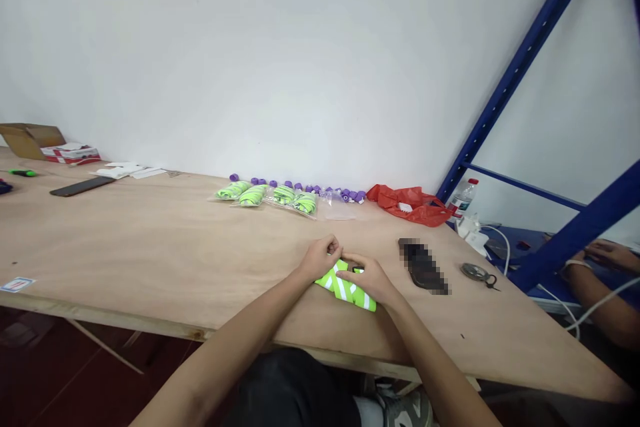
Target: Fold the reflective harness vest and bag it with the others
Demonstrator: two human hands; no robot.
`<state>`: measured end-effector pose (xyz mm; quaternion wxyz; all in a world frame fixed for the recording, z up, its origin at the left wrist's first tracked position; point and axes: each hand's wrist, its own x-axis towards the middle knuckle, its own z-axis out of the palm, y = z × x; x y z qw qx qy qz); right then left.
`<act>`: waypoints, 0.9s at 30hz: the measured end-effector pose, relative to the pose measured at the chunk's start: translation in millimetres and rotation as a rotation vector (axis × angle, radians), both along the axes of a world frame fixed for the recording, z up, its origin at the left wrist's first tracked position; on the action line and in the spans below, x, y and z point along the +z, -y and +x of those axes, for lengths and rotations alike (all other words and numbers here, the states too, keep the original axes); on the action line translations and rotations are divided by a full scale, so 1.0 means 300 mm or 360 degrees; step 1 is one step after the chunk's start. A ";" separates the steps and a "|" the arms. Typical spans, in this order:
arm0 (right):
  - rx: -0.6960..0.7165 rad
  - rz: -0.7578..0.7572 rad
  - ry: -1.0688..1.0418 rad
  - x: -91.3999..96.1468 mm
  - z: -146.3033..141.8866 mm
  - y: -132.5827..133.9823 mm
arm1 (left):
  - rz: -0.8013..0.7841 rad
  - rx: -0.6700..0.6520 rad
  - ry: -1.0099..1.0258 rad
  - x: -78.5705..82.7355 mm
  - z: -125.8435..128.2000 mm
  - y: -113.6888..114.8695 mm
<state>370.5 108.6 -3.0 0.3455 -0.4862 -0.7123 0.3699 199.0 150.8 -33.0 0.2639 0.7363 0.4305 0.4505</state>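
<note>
Where the worktop (200,253) comes close to the person's lap, the green bundle (343,285) lies flat, slanted, under both hands. Right hand (373,278) holds it across the top: thumb on the striped face, fingers reaching along the bundle's far edge. Left hand (323,259) curled at the bundle's left end, fingertips drawn together; cannot tell whether they pinch an edge. Looks like folded webbing or fabric with pale, probably reflective, bands. Judged light, soft and springy, not fragile; the pale bands may be slicker than the green. Loose layers would likely spread if let go, so best hold is thumb on top, fingers beneath, squeezing across the middle, with the ends kept tucked. Right of the bundle, a blurred dark object (423,267); further right, a round metal item (477,273). Well beyond the bundle, bagged green bundles (284,195) and a flat clear bag (337,207). Farther from it, small purple pieces (350,195) in a row; far right, a red plastic bag (413,205).
</note>
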 end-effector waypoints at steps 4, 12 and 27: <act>-0.0011 -0.0097 -0.0113 0.000 0.042 -0.061 | 0.0068 -0.0006 0.0012 -0.004 0.044 -0.055; 0.0075 -0.0167 -0.0385 -0.067 0.113 -0.154 | 0.0134 -0.0027 -0.0071 -0.019 0.112 -0.151; -0.0317 -0.0220 -0.0585 -0.075 0.164 -0.155 | 0.0092 0.0250 -0.0681 0.018 0.110 -0.375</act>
